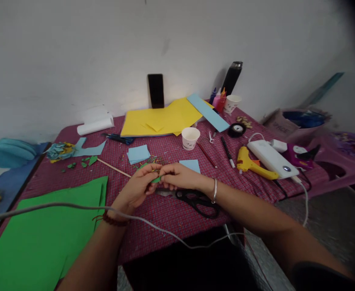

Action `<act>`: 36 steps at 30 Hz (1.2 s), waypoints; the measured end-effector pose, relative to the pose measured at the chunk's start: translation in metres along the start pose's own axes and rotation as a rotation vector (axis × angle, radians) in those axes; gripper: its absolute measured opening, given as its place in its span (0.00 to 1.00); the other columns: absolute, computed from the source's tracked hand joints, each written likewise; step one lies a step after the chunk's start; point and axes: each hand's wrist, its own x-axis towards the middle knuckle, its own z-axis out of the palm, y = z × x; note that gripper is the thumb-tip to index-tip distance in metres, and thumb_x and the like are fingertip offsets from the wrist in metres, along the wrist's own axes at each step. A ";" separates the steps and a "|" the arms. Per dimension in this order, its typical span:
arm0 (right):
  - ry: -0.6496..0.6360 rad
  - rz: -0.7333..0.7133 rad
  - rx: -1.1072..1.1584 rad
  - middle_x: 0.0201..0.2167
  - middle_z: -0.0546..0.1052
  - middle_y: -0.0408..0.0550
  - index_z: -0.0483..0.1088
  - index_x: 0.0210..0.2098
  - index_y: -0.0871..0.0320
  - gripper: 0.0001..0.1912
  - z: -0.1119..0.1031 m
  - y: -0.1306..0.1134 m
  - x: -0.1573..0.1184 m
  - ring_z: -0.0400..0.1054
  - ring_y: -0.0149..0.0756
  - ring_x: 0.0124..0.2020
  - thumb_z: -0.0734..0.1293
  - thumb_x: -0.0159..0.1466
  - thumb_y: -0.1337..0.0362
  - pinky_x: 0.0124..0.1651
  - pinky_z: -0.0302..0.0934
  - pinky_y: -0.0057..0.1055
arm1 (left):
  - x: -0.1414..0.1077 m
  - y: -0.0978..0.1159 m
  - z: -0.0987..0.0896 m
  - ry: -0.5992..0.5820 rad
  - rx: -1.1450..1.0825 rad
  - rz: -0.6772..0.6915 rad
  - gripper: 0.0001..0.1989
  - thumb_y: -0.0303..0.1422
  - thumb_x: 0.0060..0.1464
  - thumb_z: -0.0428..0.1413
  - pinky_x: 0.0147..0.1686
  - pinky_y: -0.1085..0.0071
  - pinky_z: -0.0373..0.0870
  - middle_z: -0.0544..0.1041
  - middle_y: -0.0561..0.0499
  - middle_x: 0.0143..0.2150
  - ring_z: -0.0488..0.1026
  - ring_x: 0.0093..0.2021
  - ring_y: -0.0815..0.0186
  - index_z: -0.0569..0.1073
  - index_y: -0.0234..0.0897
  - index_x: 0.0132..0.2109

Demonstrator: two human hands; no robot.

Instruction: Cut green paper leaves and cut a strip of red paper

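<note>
At one o'clock from your hands, a white paper cup [187,142] is standing upright, showing its pale inner wall. Farther, between one and two o'clock, a second paper cup [230,106] is standing beside the glue bottles [221,101], and a black flask [232,77] is leaning behind them. At two o'clock, an open pinkish container [282,127] is holding blue material [303,120].

Your left hand [138,182] and right hand [179,176] are meeting over the checked tablecloth [165,218], and both are pinching narrowly, with the fingertips, one green paper piece [156,180]. It is looking small and curved; your fingers are covering its remaining outline. At four o'clock, black-handled scissors [209,213] are lying near your right wrist; at eight o'clock, green sheets [44,238] are lying flat.
</note>
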 end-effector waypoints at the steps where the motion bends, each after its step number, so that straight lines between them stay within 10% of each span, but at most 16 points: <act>1: 0.016 0.034 0.022 0.21 0.69 0.37 0.66 0.28 0.60 0.08 0.001 -0.001 0.001 0.63 0.22 0.19 0.59 0.62 0.72 0.21 0.57 0.19 | 0.000 0.000 0.001 0.024 0.023 0.012 0.14 0.37 0.47 0.61 0.13 0.81 0.48 0.65 0.59 0.20 0.55 0.15 0.78 0.71 0.35 0.39; 7: 0.133 0.085 0.128 0.17 0.68 0.36 0.65 0.26 0.59 0.11 0.002 0.003 0.004 0.61 0.23 0.16 0.57 0.64 0.69 0.21 0.58 0.20 | 0.001 0.002 -0.004 0.049 -0.003 0.014 0.28 0.59 0.45 0.54 0.13 0.78 0.55 0.68 0.56 0.20 0.61 0.17 0.74 0.71 0.35 0.35; 14: 0.216 -0.075 0.003 0.18 0.68 0.37 0.66 0.26 0.59 0.11 0.002 0.008 0.004 0.63 0.24 0.19 0.59 0.64 0.67 0.23 0.57 0.20 | 0.002 -0.001 -0.006 0.145 0.086 0.118 0.18 0.41 0.36 0.69 0.17 0.80 0.57 0.69 0.57 0.19 0.62 0.18 0.76 0.71 0.34 0.26; 30: 0.045 -0.081 0.102 0.21 0.66 0.37 0.66 0.28 0.60 0.09 -0.003 0.009 0.000 0.59 0.25 0.22 0.67 0.59 0.61 0.26 0.53 0.24 | 0.004 -0.001 -0.008 0.148 0.249 0.202 0.14 0.37 0.41 0.65 0.18 0.78 0.54 0.65 0.58 0.15 0.59 0.17 0.76 0.70 0.34 0.22; 36: 0.266 -0.073 0.087 0.17 0.63 0.34 0.64 0.23 0.58 0.09 0.002 0.015 0.005 0.55 0.25 0.19 0.66 0.57 0.64 0.24 0.49 0.24 | 0.007 0.005 -0.015 0.215 -0.243 0.146 0.19 0.48 0.51 0.57 0.19 0.77 0.60 0.69 0.55 0.20 0.64 0.20 0.73 0.73 0.34 0.29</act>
